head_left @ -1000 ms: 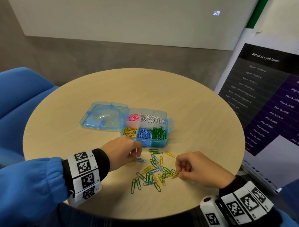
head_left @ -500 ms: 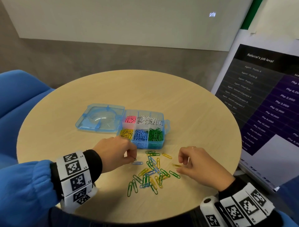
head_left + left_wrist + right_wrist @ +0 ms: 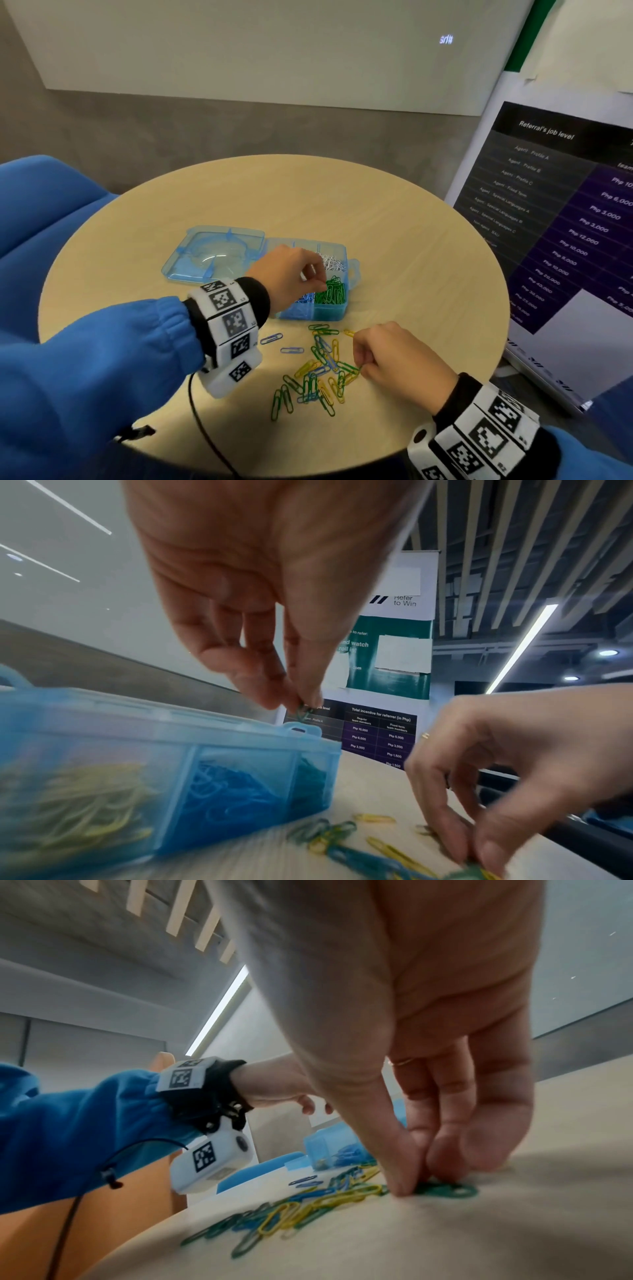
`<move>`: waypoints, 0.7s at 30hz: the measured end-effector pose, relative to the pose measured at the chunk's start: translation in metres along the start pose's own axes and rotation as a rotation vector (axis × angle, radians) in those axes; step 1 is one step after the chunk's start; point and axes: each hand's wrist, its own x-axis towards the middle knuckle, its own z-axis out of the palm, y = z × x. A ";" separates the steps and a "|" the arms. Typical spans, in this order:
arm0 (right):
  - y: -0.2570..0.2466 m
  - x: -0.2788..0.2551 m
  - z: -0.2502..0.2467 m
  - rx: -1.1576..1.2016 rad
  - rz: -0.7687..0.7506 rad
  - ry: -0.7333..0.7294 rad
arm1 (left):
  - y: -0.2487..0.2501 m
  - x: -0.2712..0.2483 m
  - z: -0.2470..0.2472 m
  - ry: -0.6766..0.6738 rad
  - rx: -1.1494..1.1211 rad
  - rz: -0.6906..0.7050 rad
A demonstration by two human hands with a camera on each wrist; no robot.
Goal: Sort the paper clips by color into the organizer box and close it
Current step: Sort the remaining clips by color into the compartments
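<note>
The blue organizer box lies open on the round table, its lid flat to the left. My left hand hovers over the green compartment and pinches a green clip between thumb and fingertips. It hides the pink, yellow and most of the blue compartments; white clips show behind. A loose pile of green, yellow and blue clips lies in front of the box. At the pile's right edge my right hand pinches a green clip that lies on the table.
Two blue clips lie apart, left of the pile. A banner stand rises close to the table's right edge. A blue chair is at the left. A black cable hangs from my left wrist over the near edge.
My left hand has risen from the pile and moved forward over the box's green compartment with a clip. My right hand has dropped back onto the pile's right edge.
</note>
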 end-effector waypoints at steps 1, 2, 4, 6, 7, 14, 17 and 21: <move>0.001 -0.001 0.002 0.013 0.004 -0.001 | 0.002 0.003 0.001 0.005 -0.009 0.003; 0.003 -0.003 0.003 0.024 0.002 -0.002 | 0.005 0.003 0.002 0.010 0.002 0.014; 0.007 -0.007 0.007 0.020 -0.022 -0.008 | 0.012 -0.003 0.006 0.010 0.064 0.073; 0.009 -0.012 0.006 0.009 -0.048 -0.018 | 0.019 -0.015 0.012 -0.059 0.123 0.155; 0.009 -0.013 0.003 0.022 -0.062 -0.028 | 0.023 -0.022 0.017 -0.112 0.152 0.184; 0.007 0.019 -0.043 0.408 -0.025 0.214 | 0.036 -0.042 0.039 -0.282 0.243 0.248; 0.000 0.047 -0.055 0.651 -0.004 0.321 | 0.045 -0.039 0.044 -0.297 0.247 0.253; -0.003 0.062 -0.059 0.693 -0.033 0.350 | 0.048 -0.037 0.049 -0.355 0.256 0.251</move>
